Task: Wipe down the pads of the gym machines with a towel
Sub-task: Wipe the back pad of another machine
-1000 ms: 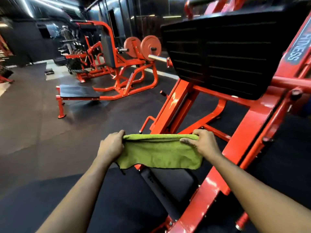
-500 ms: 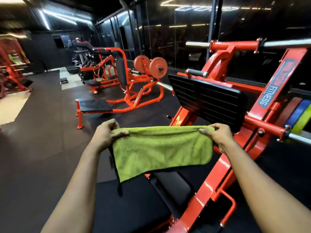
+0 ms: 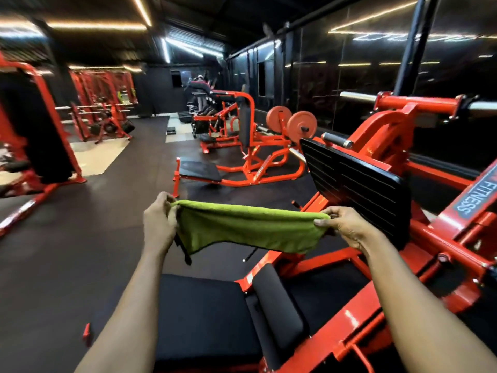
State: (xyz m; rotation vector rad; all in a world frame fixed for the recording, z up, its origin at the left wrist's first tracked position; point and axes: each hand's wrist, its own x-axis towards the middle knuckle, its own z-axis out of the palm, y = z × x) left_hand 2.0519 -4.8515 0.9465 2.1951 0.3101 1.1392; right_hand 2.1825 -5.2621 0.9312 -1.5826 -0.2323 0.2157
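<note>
Towel (image 3: 250,230) is being held w/ less drop than 0.5 s ago, corners being pinched by L grip (image 3: 158,224) & R grip (image 3: 347,227), mid-air above seat pad (image 3: 204,319). Prob. best being folded flat, then pressed evenly.

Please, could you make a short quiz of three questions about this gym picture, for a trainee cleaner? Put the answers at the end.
1. How many hands grip the green towel? A. none B. one C. two
2. True or false: the towel rests flat on the black seat pad.
3. Which word can be read on the label at the right?

Key
1. C. The left hand and the right hand each pinch one upper corner.
2. False. The towel hangs in the air between the hands, above the pad.
3. FITNESS.
</note>
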